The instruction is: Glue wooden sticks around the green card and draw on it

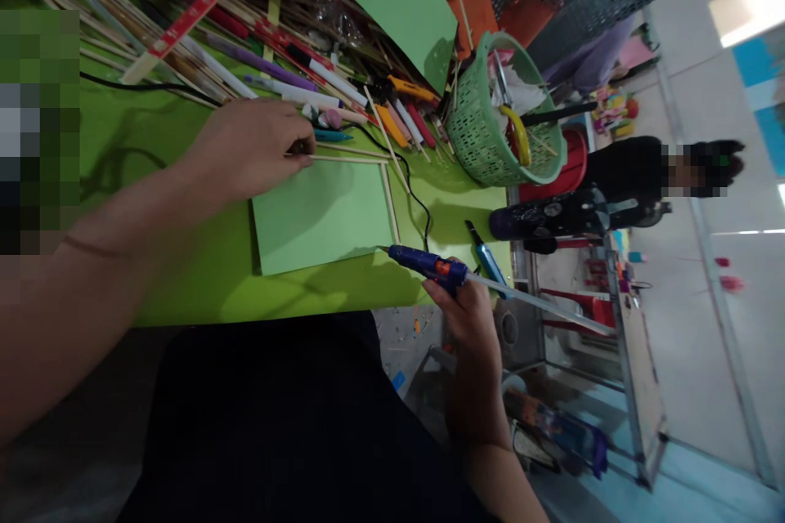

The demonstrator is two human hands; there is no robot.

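Green card (325, 216) lies flat on the table (202, 282); presumably light and flexible, best held by its edges. Left hand (254, 143) pinches a thin stick (349, 158) along the far edge. Right hand (469, 309) grips the glue gun (426, 263), nozzle (384, 249) near one corner.

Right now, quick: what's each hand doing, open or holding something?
Left hand: touching a thin stick; gripping or pressing, can't tell.
Right hand: closed around the blue glue gun.

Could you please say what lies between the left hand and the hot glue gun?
The head view shows a green paper sheet between the left hand and hot glue gun.
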